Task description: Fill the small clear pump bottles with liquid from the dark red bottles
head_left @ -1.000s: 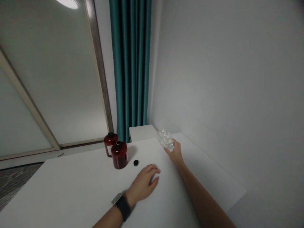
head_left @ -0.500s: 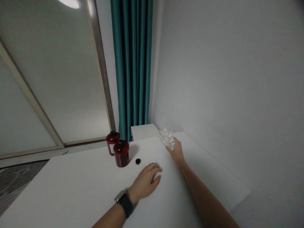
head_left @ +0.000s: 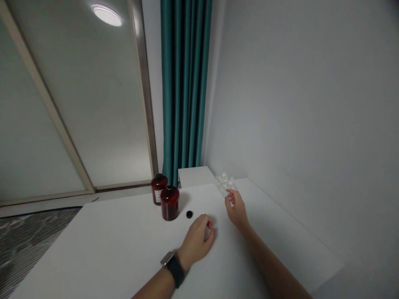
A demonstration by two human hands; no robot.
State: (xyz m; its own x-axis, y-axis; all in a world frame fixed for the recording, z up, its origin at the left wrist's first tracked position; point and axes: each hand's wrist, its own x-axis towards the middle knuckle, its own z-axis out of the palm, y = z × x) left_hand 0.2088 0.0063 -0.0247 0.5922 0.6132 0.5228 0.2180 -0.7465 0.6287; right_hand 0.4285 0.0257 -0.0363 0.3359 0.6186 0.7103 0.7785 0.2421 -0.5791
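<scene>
The right hand's (head_left: 236,207) fingers are bent in toward the thumb, with a narrow gap between, and I can see nothing held there. Just past the fingertips, a bit to the left and farther away, is a clear, bumpy thing (head_left: 225,181) on the far end of the desk (head_left: 124,236). I cannot tell if the fingers touch it. Its edges are hard to see, so I cannot tell which way its long side goes. The right hand is much nearer to it than the left hand (head_left: 197,240).

The left hand's fingers curl round close to the thumb. I see nothing in them, but cannot tell if the tips meet. A watch (head_left: 172,266) is on that wrist. Just past this hand is a small black cap (head_left: 189,214). Left of the cap stands a red-brown bottle (head_left: 170,206) with no cap on. Behind it is another bottle (head_left: 157,185), with a black top.
</scene>
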